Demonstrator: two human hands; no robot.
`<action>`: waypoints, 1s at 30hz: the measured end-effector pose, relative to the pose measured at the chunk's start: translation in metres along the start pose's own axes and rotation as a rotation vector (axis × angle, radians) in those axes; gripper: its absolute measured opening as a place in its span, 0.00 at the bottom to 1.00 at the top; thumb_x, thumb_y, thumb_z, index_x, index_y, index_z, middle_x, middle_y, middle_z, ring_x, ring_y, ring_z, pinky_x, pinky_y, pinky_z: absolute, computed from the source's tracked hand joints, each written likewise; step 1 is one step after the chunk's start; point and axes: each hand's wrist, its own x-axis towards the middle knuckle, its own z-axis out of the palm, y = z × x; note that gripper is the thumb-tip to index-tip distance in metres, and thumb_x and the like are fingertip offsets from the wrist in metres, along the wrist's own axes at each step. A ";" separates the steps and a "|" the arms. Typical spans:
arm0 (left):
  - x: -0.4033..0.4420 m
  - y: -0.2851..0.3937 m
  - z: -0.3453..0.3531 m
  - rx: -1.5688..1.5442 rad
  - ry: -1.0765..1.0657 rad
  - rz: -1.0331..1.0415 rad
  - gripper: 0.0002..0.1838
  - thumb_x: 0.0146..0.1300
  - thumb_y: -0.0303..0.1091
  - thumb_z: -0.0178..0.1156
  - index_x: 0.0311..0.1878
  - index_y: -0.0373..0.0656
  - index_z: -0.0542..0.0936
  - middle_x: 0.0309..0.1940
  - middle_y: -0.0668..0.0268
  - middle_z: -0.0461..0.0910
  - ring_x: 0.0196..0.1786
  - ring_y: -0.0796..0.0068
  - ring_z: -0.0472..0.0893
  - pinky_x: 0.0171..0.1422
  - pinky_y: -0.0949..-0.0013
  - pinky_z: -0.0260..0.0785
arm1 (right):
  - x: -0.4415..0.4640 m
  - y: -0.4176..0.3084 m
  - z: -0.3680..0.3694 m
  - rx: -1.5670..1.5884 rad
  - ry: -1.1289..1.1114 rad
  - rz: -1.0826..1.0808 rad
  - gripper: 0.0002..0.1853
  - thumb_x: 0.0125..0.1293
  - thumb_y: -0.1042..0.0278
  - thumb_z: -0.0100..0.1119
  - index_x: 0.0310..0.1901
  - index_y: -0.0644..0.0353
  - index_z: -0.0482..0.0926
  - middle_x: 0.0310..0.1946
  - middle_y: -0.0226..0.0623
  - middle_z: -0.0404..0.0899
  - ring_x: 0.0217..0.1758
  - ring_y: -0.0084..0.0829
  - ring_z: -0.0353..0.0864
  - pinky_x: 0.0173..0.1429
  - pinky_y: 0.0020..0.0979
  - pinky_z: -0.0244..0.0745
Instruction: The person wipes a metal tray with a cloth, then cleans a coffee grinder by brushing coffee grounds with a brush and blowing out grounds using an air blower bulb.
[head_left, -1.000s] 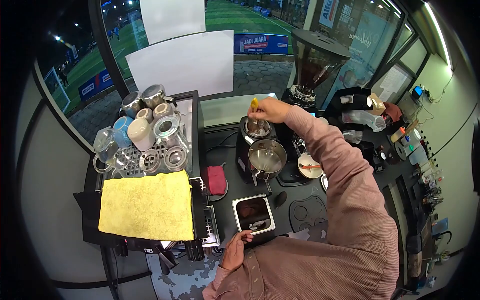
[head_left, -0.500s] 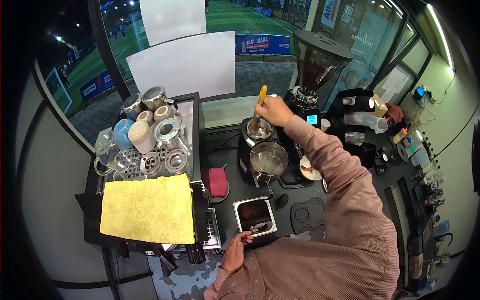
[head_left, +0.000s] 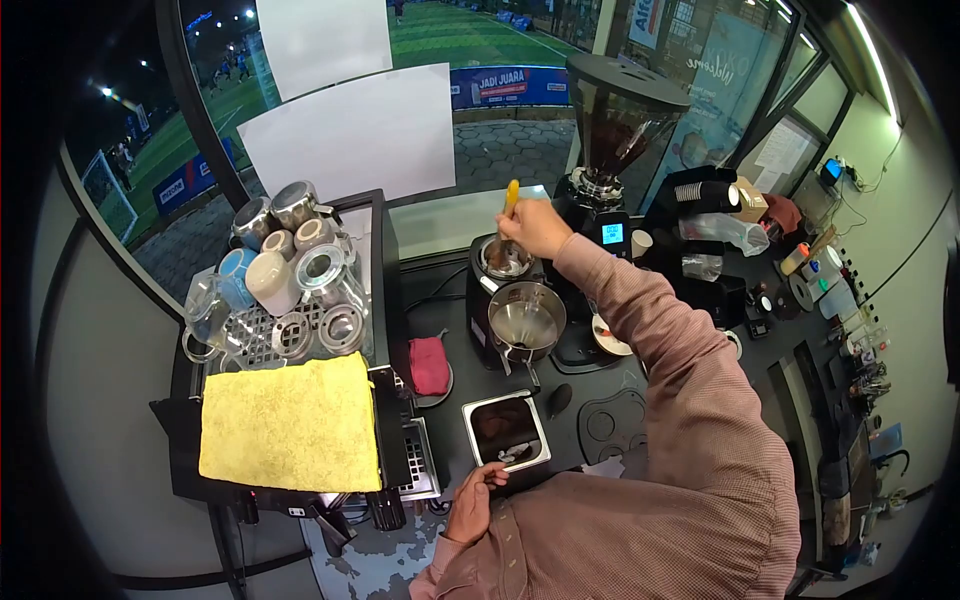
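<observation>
My right hand (head_left: 538,228) is closed around a brush (head_left: 512,196) with a yellow handle. Its bristles point down into the round open top of a black grinder (head_left: 480,325). In front of that opening, on the same machine, sits a shiny round metal bowl (head_left: 525,320) with a handle toward me. Down by the counter's near edge, my left hand (head_left: 470,502) has its fingers stretched out, fingertips at the near corner of a square steel-rimmed container (head_left: 507,399). Dark contents and some pale scraps show inside it.
A second grinder with a tall hopper (head_left: 622,130) stands at the back right. To the left, a yellow towel (head_left: 290,425) covers the front of a machine topped with cups and metal pitchers (head_left: 322,268). A red cloth (head_left: 429,366) and a dark mat (head_left: 612,425) lie on the counter.
The whole view has shifted slightly, so things appear further left. The brush has moved a little within the grinder's opening, still in my right hand. My left hand stays by the container.
</observation>
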 end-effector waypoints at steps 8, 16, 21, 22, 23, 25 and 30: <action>0.001 -0.005 0.003 0.011 0.009 0.006 0.39 0.84 0.62 0.33 0.65 0.32 0.76 0.48 0.55 0.84 0.52 0.64 0.85 0.60 0.64 0.75 | 0.011 0.025 -0.013 0.253 0.011 0.005 0.20 0.73 0.52 0.61 0.38 0.64 0.88 0.26 0.38 0.87 0.29 0.32 0.86 0.37 0.34 0.78; -0.001 -0.002 0.001 0.004 0.015 0.005 0.40 0.83 0.64 0.33 0.65 0.32 0.76 0.49 0.54 0.84 0.51 0.64 0.85 0.60 0.64 0.75 | -0.017 0.007 -0.038 0.117 -0.020 -0.088 0.19 0.74 0.54 0.61 0.45 0.64 0.88 0.31 0.42 0.88 0.36 0.33 0.89 0.44 0.34 0.80; 0.001 -0.003 0.000 -0.018 0.017 0.012 0.40 0.83 0.64 0.34 0.65 0.32 0.76 0.49 0.54 0.84 0.51 0.64 0.84 0.60 0.64 0.75 | -0.024 0.014 -0.045 0.144 -0.070 -0.078 0.20 0.75 0.51 0.62 0.48 0.62 0.88 0.33 0.39 0.88 0.34 0.27 0.84 0.44 0.31 0.79; 0.000 -0.002 0.000 -0.010 0.023 -0.001 0.40 0.83 0.64 0.34 0.65 0.32 0.76 0.49 0.54 0.84 0.52 0.64 0.84 0.60 0.64 0.75 | -0.028 0.014 -0.039 0.414 -0.109 -0.122 0.19 0.75 0.51 0.62 0.49 0.60 0.88 0.33 0.44 0.88 0.32 0.35 0.84 0.42 0.30 0.78; -0.001 -0.001 0.000 -0.002 0.025 -0.016 0.41 0.83 0.65 0.34 0.65 0.32 0.76 0.49 0.54 0.84 0.52 0.64 0.84 0.60 0.64 0.75 | -0.026 0.022 -0.035 0.414 -0.112 -0.121 0.19 0.75 0.51 0.62 0.49 0.60 0.88 0.33 0.44 0.88 0.32 0.35 0.84 0.42 0.30 0.78; 0.001 0.001 0.001 -0.001 0.008 -0.014 0.41 0.83 0.64 0.34 0.65 0.32 0.76 0.49 0.54 0.84 0.52 0.64 0.84 0.61 0.64 0.75 | -0.021 0.031 -0.034 0.006 -0.016 -0.298 0.20 0.74 0.50 0.63 0.52 0.59 0.87 0.35 0.48 0.88 0.34 0.40 0.86 0.43 0.32 0.79; 0.003 -0.005 0.004 0.000 -0.022 -0.015 0.40 0.83 0.64 0.34 0.66 0.32 0.76 0.49 0.55 0.84 0.52 0.64 0.84 0.61 0.64 0.75 | -0.010 0.023 -0.028 -0.149 -0.086 -0.323 0.17 0.74 0.49 0.61 0.45 0.53 0.89 0.33 0.45 0.88 0.35 0.44 0.87 0.44 0.41 0.80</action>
